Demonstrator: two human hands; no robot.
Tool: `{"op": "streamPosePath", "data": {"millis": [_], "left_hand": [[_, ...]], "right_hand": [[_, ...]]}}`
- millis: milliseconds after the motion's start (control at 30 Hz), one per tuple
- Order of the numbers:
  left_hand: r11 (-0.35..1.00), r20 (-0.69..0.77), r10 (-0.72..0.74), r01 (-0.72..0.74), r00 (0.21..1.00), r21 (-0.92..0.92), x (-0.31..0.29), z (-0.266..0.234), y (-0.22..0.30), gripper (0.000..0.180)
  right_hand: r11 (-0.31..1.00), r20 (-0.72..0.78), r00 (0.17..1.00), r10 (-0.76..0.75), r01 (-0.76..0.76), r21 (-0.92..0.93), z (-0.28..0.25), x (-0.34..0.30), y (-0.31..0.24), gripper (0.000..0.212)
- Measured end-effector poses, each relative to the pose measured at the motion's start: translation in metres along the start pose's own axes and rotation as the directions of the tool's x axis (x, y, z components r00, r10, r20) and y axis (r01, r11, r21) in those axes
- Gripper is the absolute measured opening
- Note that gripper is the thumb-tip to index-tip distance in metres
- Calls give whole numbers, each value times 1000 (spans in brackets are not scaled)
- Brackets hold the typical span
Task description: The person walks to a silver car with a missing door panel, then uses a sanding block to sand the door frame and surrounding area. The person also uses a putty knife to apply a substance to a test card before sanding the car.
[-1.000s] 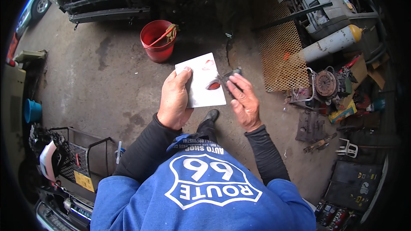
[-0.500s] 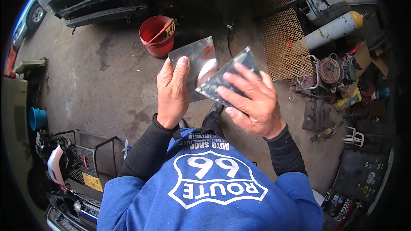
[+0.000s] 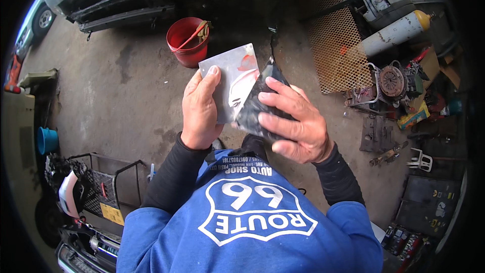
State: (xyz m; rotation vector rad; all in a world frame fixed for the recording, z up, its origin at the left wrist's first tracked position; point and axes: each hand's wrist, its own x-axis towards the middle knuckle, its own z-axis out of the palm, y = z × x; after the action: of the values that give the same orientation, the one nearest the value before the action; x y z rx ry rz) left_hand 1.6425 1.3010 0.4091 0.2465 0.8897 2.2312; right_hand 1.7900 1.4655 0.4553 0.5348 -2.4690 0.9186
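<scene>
My left hand grips a flat grey mixing plate by its left side, thumb on top. On the plate lies a mound of pale pink putty, and an orange-red smear sits near the far right corner. In my right hand is a dark, flat putty spreader, fingers spread over its back and thumb at the near edge. The spreader's left edge meets the putty and covers the plate's right part. Both are held above the floor, in front of my blue shirt.
Ahead stands a red bucket with a cloth on its rim, near a car front. To the right are a metal mesh panel, a gas cylinder and car parts. A blue pail and black rack are at left.
The spreader has turned steeper and its edge now presses into the putty, which looks more spread out. The plate has tilted and its surface looks lighter.
</scene>
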Motion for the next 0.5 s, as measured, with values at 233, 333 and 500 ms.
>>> {"op": "streamPosePath", "data": {"millis": [233, 333, 500], "left_hand": [[971, -14, -210, 207, 978, -119, -7, -3, -10, 35], [981, -45, -181, 177, 982, -81, -8, -7, -9, 34], [1000, -12, 17, -17, 1000, 20, -6, -4, -8, 27]], "right_hand": [[948, -73, 993, 94, -112, -299, 7, -32, 31, 37], [870, -16, 973, 230, -213, -445, -9, -36, 31, 36], [878, -139, 979, 149, -195, -436, -12, -21, 2, 37]]}}
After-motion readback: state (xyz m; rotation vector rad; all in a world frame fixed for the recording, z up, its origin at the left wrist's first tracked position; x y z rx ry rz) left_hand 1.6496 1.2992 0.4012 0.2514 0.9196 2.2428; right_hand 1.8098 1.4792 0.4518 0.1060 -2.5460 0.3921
